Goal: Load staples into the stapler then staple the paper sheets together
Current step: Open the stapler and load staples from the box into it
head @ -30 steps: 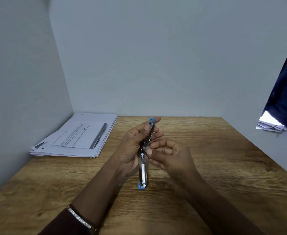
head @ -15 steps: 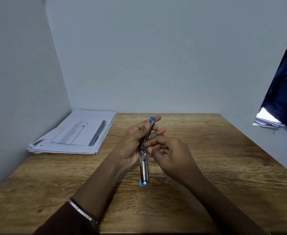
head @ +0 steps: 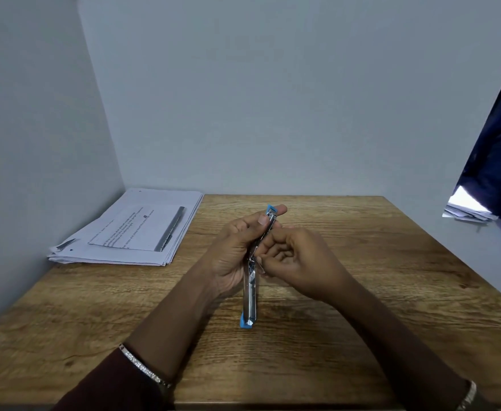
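Stretching near-to-far, unfolded stapler [head: 250, 292]

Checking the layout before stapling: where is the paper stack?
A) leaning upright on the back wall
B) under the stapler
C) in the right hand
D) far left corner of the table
D: the paper stack lies flat in the far left corner of the table, apart from the stapler.

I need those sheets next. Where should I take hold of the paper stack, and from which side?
Pinch the paper stack at its near right corner, coming from the right. It lies flat with its left side close to the wall, while the right edge is free on the table; thumb on top traps the loose top sheet.
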The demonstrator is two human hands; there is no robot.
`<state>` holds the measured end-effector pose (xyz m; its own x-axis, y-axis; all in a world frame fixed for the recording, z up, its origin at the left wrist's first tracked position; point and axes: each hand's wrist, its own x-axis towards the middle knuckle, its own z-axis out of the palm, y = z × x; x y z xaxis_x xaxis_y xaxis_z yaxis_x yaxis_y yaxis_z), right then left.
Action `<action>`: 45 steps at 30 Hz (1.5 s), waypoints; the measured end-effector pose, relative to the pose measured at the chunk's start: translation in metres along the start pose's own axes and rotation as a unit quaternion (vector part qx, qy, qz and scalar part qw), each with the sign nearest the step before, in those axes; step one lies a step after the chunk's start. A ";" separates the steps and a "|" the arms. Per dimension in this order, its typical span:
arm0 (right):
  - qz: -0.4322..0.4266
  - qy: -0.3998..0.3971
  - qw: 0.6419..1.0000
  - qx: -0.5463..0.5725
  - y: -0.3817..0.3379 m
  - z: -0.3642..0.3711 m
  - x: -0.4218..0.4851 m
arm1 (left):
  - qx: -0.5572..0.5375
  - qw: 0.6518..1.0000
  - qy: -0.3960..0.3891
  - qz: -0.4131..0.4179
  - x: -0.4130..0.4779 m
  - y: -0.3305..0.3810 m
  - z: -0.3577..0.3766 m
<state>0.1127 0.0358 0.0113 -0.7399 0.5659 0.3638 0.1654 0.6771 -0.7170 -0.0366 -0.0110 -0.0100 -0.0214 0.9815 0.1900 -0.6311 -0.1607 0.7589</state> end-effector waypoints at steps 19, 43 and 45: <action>0.060 0.130 0.987 0.074 0.005 0.025 -0.002 | 0.062 0.998 -0.007 -0.021 0.004 -0.001 -0.009; 0.040 0.071 0.996 0.027 0.003 0.022 -0.001 | 0.032 0.998 0.044 -0.040 -0.001 -0.002 0.000; 0.046 0.066 0.996 0.044 0.004 0.021 -0.001 | 0.046 0.997 0.040 -0.042 -0.001 -0.002 0.000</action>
<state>0.1007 0.0278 -0.0042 -0.6308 0.6842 0.3660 0.1653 0.5793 -0.7982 -0.0354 -0.0120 -0.0120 -0.0342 0.9965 0.0757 -0.5594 -0.0819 0.8248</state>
